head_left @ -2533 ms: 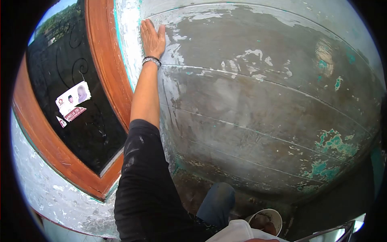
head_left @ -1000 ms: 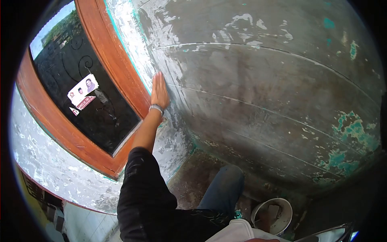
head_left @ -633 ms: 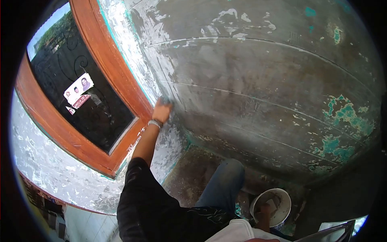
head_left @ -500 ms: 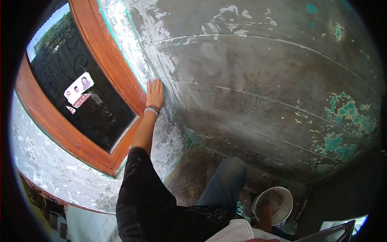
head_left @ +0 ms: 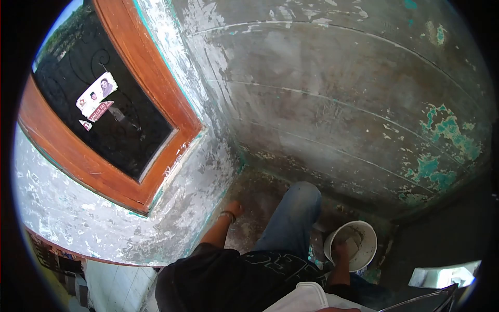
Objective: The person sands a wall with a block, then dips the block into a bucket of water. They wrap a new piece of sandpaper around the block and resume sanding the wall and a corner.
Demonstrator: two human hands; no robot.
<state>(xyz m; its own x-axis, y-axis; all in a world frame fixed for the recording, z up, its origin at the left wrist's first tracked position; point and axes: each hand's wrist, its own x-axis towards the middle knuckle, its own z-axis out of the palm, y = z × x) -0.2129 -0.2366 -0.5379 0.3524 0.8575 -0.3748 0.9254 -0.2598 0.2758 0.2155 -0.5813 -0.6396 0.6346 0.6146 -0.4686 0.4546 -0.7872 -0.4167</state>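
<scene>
My left hand (head_left: 235, 209), with a bracelet on its wrist, hangs low beside the wall below the window, above the dark floor. Its fingers look curled in, and nothing shows in them. Inside a white bucket (head_left: 370, 244) on the right is my right hand (head_left: 341, 251), closed around what looks like a putty knife (head_left: 352, 244); only a pale flat blade shows past the fingers. Greyish material coats the bucket's inside. My bent knee in jeans (head_left: 299, 208) is between the two hands.
A wooden window frame (head_left: 179, 140) with dark glass and a torn sticker (head_left: 97, 96) is at left. The grey wall (head_left: 312, 114) ahead has scraped turquoise patches (head_left: 436, 169). Whitish patchy plaster (head_left: 187, 208) surrounds the frame. Something pale (head_left: 447, 275) lies at lower right.
My left hand has come off the wall corner beside the window frame and dropped down near the floor. My right hand stays in the bucket, where the pale blade now shows. The view has shifted slightly.
</scene>
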